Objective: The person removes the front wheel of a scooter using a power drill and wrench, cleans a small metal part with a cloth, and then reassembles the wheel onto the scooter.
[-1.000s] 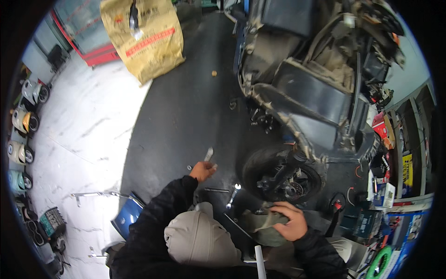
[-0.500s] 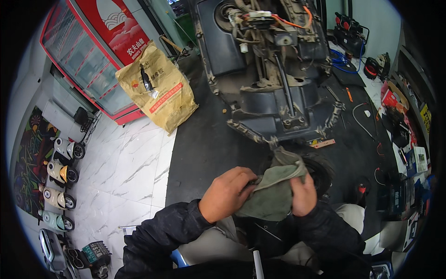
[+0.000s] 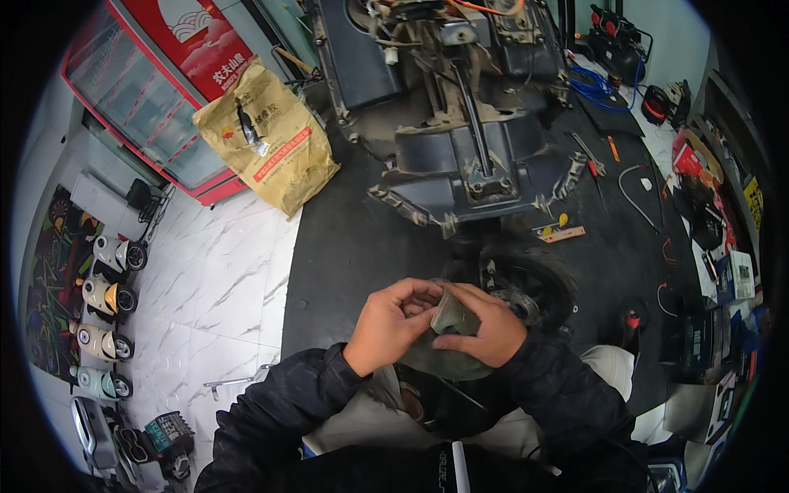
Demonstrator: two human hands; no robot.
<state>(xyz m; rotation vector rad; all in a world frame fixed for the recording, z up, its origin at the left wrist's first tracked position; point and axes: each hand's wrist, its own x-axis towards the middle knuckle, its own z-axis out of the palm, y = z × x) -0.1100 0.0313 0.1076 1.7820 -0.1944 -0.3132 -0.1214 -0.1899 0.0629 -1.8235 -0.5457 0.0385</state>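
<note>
A grey-green cloth [image 3: 444, 360] is bunched up between my two hands, close in front of my lap. My left hand [image 3: 393, 324] pinches its upper edge, fingers curled. My right hand [image 3: 486, 327] grips the cloth's folded side, the thumb lying across the front. The fingertips of both hands nearly meet at the top fold; whether anything is wrapped inside cannot be seen. Just beyond my right hand a black wheel with a tyre [image 3: 546, 287] lies on the dark mat. Farther off stands a dusty, partly stripped vehicle body [image 3: 460, 156] with bare wiring.
Pliers [image 3: 588, 154], an orange-handled tool [image 3: 613, 148] and a small orange strip [image 3: 563, 234] lie on the black mat [image 3: 345, 263]. A yellow paper sack [image 3: 271, 148] stands by a red glass-door cooler [image 3: 140, 90]. Coiled blue hose [image 3: 604, 89] and cluttered boxes line the right side.
My hands have come together and the spread cloth is now folded between them, lower and nearer to me. The view has shifted, showing more of the wheel.
</note>
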